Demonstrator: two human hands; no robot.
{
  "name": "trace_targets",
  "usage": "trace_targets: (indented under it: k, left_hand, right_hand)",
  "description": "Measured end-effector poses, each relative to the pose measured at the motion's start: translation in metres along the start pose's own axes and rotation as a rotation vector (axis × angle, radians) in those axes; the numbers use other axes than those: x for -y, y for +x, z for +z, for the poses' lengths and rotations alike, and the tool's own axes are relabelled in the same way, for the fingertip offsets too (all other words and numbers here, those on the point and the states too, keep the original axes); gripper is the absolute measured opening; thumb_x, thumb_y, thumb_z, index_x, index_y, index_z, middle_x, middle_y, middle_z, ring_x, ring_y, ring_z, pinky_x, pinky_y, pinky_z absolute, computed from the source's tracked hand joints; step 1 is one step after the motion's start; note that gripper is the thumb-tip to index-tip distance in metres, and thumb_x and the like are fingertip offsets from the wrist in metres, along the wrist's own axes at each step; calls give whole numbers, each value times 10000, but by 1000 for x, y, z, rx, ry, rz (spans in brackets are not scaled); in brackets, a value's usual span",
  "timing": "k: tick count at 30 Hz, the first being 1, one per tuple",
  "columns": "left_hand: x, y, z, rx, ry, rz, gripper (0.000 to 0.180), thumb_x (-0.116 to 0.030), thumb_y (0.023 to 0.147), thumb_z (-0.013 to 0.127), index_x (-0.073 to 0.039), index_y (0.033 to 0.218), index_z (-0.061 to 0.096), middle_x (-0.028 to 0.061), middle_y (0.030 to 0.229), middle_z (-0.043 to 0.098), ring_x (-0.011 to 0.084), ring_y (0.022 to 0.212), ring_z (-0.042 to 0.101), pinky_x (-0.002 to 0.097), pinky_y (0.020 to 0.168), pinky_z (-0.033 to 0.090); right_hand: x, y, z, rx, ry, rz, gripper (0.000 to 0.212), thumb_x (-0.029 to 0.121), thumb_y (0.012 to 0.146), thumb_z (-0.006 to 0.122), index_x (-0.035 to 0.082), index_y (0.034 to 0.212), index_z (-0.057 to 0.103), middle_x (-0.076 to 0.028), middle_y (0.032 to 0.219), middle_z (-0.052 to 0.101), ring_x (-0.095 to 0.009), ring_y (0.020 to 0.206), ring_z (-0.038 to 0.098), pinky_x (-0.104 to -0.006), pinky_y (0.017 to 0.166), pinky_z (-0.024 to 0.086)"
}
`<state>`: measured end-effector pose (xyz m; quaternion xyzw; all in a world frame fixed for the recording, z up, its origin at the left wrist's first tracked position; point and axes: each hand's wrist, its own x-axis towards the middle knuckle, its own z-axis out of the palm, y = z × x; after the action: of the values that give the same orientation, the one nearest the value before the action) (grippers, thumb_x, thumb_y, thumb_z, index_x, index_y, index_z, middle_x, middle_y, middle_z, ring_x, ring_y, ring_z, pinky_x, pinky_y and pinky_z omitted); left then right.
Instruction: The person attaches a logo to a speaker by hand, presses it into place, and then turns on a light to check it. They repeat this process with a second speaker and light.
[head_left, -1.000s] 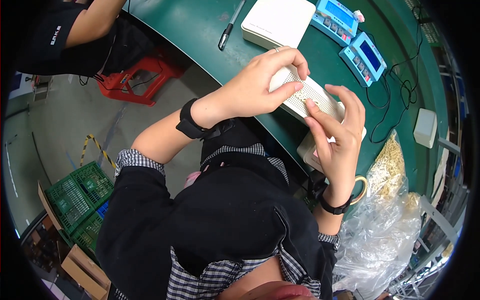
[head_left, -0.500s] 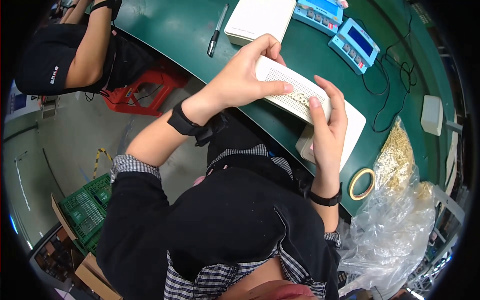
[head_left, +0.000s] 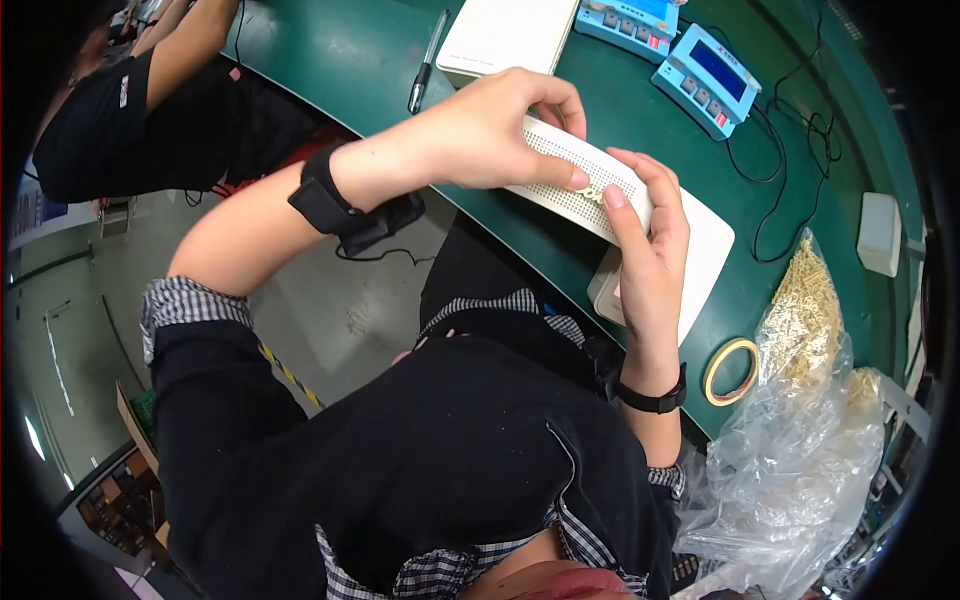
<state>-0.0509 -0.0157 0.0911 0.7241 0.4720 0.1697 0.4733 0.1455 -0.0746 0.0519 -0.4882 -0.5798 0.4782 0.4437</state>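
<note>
Green tabletop (head_left: pixel 400 60) under bright light, with grey floor (head_left: pixel 330 300) below its near edge. Left hand (head_left: pixel 490 125) curled over the top of a white perforated panel (head_left: pixel 585 175), fingers (head_left: pixel 560 100) wrapped round its far edge and thumb pressed near a small brass part (head_left: pixel 594 191); right hand (head_left: pixel 650 250) gripping the panel's near end from below, thumb tip touching that same part. Beyond the fingers: pen (head_left: pixel 425 65), white box (head_left: pixel 505 35), two blue meters (head_left: pixel 705 75); right of them, tape roll (head_left: pixel 732 372) and clear bag of brass pieces (head_left: pixel 805 310).
</note>
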Motion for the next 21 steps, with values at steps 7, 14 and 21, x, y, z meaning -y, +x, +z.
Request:
trace_targets:
  k: [7,14,21]
  left_hand:
    - [4,8,-4,137,-86,-173,324,-234,758,813,-22,926,635,48,917,638,144,925,589,280,831,471]
    - [-4,12,-6,207,-85,-262,335,-233,765,805,-18,962,641,55,934,641,147,918,595,287,822,474]
    - [-11,15,-7,241,24,-270,349,-229,761,808,-14,980,641,56,932,641,139,905,602,285,815,479]
  right_hand:
    - [-5,1,0,4,22,-18,296,140,884,622,-11,1137,602,-80,1123,528,-172,1078,500,-271,965,361]
    - [-4,3,-2,16,48,-16,286,147,876,610,-12,1112,596,-90,1137,506,-185,1099,482,-280,975,350]
    - [-5,4,-1,17,49,-10,286,153,880,603,-13,1111,592,-87,1128,497,-184,1091,479,-278,973,348]
